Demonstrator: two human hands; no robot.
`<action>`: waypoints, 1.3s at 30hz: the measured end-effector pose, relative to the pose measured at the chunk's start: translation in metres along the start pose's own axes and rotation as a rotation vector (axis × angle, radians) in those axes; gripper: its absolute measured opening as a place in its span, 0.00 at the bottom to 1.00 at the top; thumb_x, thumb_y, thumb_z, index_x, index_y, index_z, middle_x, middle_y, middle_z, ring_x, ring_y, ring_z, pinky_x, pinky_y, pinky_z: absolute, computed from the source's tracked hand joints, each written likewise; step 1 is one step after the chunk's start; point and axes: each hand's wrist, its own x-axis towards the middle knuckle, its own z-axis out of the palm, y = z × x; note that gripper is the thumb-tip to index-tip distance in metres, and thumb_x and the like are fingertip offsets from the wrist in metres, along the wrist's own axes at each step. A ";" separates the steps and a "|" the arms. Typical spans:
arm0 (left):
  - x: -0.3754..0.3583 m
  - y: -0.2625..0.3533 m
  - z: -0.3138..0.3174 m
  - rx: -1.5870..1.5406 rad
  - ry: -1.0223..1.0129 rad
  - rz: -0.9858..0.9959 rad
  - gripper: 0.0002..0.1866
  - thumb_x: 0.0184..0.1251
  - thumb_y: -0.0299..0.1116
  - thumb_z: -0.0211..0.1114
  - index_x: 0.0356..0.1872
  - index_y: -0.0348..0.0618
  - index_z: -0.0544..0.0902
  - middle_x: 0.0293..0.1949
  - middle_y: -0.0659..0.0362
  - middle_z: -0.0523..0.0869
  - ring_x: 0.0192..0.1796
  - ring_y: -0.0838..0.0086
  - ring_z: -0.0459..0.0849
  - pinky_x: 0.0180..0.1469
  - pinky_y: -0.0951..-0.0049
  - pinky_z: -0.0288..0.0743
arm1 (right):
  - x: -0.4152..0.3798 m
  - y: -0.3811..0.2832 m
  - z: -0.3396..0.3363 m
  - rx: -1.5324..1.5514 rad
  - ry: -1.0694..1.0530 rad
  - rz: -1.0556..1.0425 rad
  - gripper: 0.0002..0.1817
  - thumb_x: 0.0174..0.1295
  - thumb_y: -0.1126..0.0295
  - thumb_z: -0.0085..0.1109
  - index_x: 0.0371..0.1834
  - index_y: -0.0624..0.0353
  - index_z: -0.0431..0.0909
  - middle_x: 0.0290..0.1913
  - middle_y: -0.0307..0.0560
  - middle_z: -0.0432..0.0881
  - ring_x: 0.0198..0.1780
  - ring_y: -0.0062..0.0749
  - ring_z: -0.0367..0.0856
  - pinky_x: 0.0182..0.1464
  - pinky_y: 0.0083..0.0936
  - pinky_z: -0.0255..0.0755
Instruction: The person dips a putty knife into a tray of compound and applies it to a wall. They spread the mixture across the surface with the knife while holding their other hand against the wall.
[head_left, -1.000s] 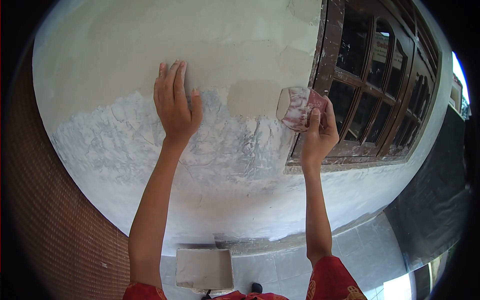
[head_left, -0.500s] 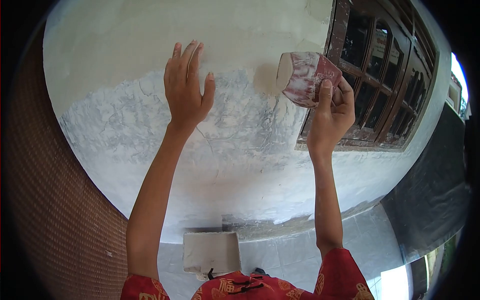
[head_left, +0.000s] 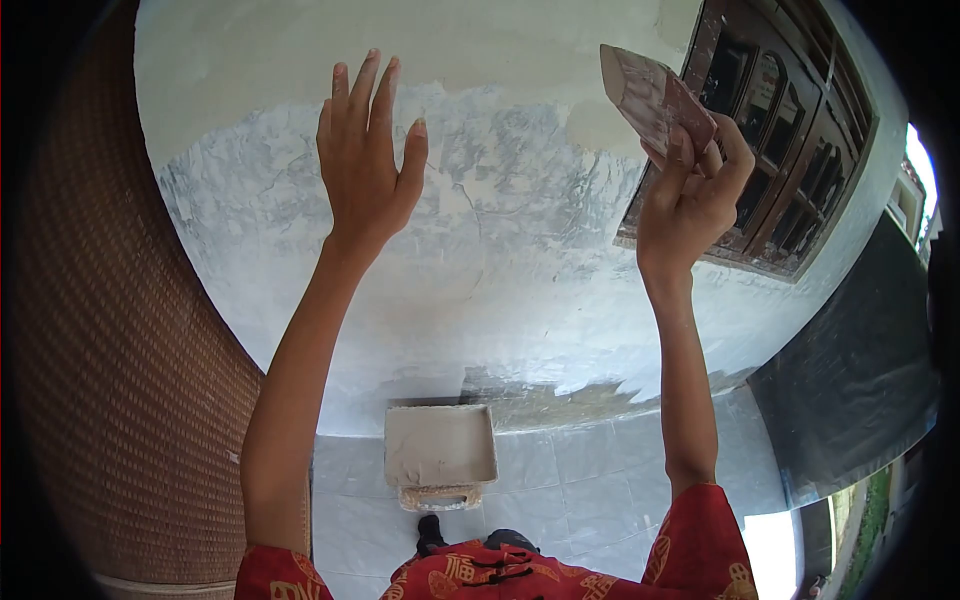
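My right hand (head_left: 695, 200) grips a red putty scraper (head_left: 665, 100) smeared with pale putty, thumb on its face and fingers behind. The scraper is tilted, its putty-coated edge pointing up and left near the window frame. My left hand (head_left: 365, 160) is raised with fingers spread and holds nothing, its back toward me. Both hands are in front of the wall (head_left: 500, 290), smooth cream putty above and patchy grey-white below. A pale putty patch (head_left: 597, 125) shows on the wall just left of the scraper.
A tray of putty (head_left: 440, 445) stands on the grey tiled floor (head_left: 570, 470) near my feet. A brown wooden window (head_left: 770, 130) is set in the wall at right. A woven panel (head_left: 110, 330) borders the left, and a dark sheet (head_left: 850, 370) hangs at right.
My right hand has moved up and right, tilting the scraper's edge upward. The view has shifted, bringing more of the tray and my feet into sight. My left hand stays spread.
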 end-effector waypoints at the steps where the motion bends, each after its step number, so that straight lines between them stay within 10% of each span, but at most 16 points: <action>1: 0.000 0.002 -0.009 0.012 -0.002 0.013 0.29 0.77 0.44 0.48 0.76 0.48 0.62 0.78 0.55 0.59 0.81 0.52 0.50 0.75 0.41 0.47 | 0.001 -0.003 -0.003 -0.005 0.028 -0.052 0.20 0.69 0.82 0.55 0.62 0.61 0.66 0.43 0.60 0.87 0.45 0.40 0.89 0.43 0.27 0.86; 19: -0.082 0.029 -0.136 0.080 -0.230 -0.013 0.28 0.79 0.44 0.48 0.75 0.45 0.64 0.77 0.50 0.62 0.79 0.49 0.54 0.74 0.45 0.52 | -0.085 -0.094 -0.065 -0.053 -0.146 0.038 0.21 0.61 0.87 0.59 0.56 0.57 0.83 0.46 0.47 0.89 0.45 0.33 0.90 0.44 0.22 0.84; 39: -0.459 0.002 -0.182 -0.180 -0.838 -0.610 0.32 0.75 0.45 0.53 0.74 0.41 0.63 0.76 0.49 0.62 0.79 0.49 0.54 0.75 0.46 0.51 | -0.399 -0.181 -0.077 -0.097 -0.790 0.516 0.19 0.63 0.86 0.57 0.54 0.54 0.84 0.47 0.47 0.89 0.49 0.37 0.89 0.47 0.28 0.84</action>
